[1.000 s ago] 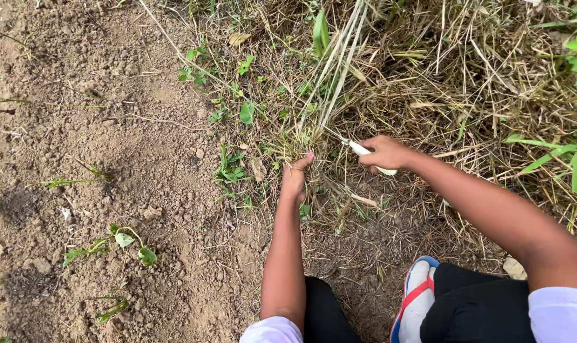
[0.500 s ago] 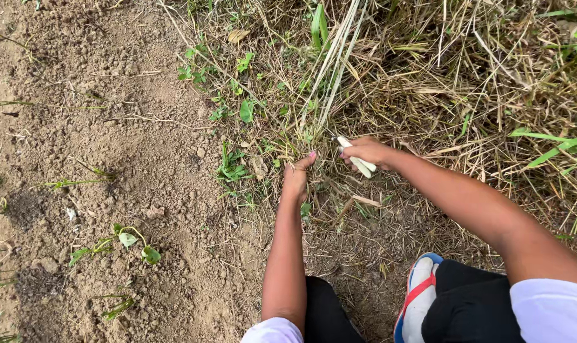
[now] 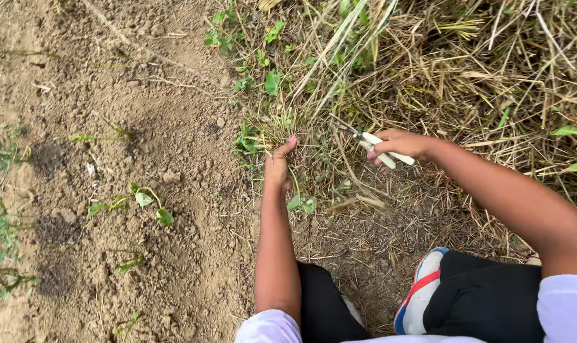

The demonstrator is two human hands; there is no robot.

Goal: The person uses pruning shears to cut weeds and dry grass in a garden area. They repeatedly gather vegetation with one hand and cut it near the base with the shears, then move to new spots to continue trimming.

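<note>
My right hand (image 3: 400, 143) grips a small pair of garden shears (image 3: 376, 145) with white handles, blades pointing left into the base of a clump of dry grass stalks (image 3: 339, 51). My left hand (image 3: 278, 164) reaches down to the ground just left of that clump, fingers closed around thin grass stems at soil level. Both forearms stretch forward from my crouched body; the two hands are a short gap apart.
Bare brown soil (image 3: 110, 190) with small green weeds (image 3: 145, 200) covers the left. Dry straw and tangled grass (image 3: 479, 82) fill the upper right. My dark trousers and a white, red and blue shoe (image 3: 422, 292) show at the bottom.
My right hand with the shears has shifted slightly left and nearer the grass base. My left hand stays at the same spot on the ground.
</note>
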